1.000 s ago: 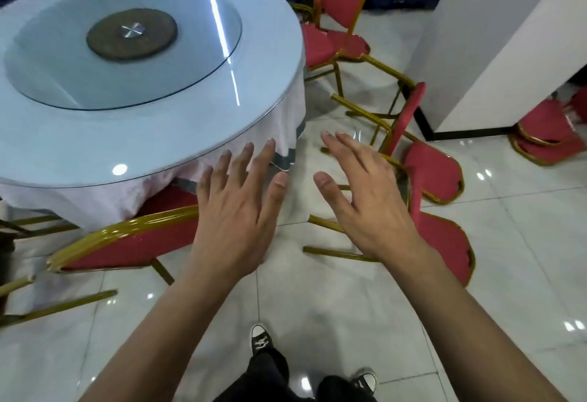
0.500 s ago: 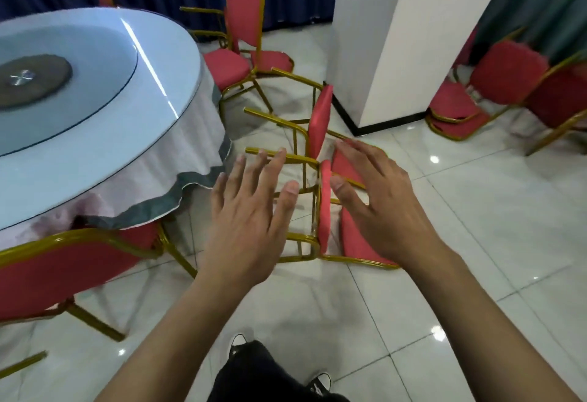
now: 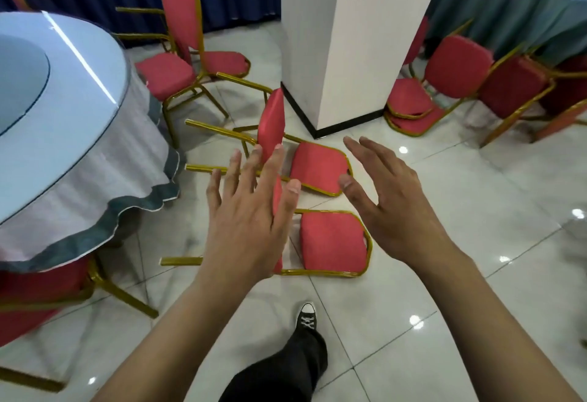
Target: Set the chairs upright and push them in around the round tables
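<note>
1. Stepping forward, I see my shoe (image 3: 306, 319) on the shiny floor (image 3: 444, 274).
2. My left hand (image 3: 251, 220) and my right hand (image 3: 390, 208) are both held out flat with fingers spread, and they hold nothing.
3. Just past my hands, the near fallen chair (image 3: 333, 241) lies on its side on the floor.
4. Right behind it, a second fallen chair (image 3: 317, 170) lies on its side too, near the white pillar (image 3: 343, 36).
5. To my left is the round counter (image 3: 47, 100) with its cloth.
6. One chair (image 3: 31, 287) is pushed under it by me, so I think that one is done.
7. Farther back, an upright chair (image 3: 171, 65) stands beside the counter but not pushed in.
8. More chairs (image 3: 454, 68) wait on the far right, so lots is left.
</note>
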The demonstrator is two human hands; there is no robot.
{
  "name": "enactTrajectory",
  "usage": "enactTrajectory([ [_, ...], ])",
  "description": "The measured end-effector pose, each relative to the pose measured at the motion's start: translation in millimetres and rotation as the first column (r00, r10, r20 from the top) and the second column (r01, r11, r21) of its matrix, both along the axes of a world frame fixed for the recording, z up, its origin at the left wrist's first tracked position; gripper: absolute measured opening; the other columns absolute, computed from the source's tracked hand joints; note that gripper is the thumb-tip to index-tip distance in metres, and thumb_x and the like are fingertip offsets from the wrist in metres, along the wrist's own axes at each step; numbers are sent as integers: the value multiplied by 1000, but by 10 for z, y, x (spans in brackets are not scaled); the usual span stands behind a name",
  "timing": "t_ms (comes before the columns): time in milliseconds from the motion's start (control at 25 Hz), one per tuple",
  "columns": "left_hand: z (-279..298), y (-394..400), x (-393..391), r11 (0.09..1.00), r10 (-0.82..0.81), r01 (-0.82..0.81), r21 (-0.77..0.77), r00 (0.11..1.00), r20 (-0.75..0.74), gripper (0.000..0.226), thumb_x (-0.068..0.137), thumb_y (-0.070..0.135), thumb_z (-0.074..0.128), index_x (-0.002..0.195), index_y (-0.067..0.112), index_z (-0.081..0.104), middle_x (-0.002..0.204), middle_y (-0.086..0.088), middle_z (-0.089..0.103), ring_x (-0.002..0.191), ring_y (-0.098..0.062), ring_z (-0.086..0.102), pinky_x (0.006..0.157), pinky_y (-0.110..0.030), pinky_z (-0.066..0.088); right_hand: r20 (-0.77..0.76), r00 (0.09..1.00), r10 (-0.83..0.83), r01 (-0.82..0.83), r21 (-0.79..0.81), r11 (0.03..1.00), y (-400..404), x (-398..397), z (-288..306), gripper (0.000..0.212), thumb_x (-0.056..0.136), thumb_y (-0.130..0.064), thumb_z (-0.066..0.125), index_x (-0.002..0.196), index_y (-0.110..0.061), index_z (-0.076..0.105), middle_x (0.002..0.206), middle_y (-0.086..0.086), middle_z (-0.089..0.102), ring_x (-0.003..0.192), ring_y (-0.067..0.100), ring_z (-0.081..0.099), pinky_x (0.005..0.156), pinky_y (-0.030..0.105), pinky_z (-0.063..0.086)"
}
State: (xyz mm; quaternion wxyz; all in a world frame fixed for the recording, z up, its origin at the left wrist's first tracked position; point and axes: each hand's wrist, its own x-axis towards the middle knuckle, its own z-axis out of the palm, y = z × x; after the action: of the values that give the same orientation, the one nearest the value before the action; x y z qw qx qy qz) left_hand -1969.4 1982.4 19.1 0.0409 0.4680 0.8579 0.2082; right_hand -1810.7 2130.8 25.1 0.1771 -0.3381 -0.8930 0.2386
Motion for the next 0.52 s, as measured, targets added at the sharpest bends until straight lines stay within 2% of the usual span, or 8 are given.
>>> enactTrajectory([
  [200,71,956,-6,998,28,-26,60,999,-32,67,99,65,-1,160,40,7,170,5,6,156,-14,-10,125,-46,-8,20,999,27,-27,29,999,951,-101,58,62,101,-63,33,158,-41,30,164,-11,29,149,10,27,121,35,20],
  [320,106,1337,-41,996,35,-31,84,999,-42,68,99,65,0,160,37,11,169,4,12,156,-16,-6,126,-46,-5,40,999,37,-38,32,999,1362,-177,76,63,101,-64,32,158,-40,29,164,-12,29,149,11,27,121,38,22],
  [520,79,1843,-118,992,106,-104,71,994,-25,67,98,69,-1,158,41,9,170,5,8,156,-16,-8,126,-47,-7,46,994,102,-102,-2,995,1954,-255,89,63,100,-63,31,159,-41,27,165,-11,27,152,10,24,124,45,22],
])
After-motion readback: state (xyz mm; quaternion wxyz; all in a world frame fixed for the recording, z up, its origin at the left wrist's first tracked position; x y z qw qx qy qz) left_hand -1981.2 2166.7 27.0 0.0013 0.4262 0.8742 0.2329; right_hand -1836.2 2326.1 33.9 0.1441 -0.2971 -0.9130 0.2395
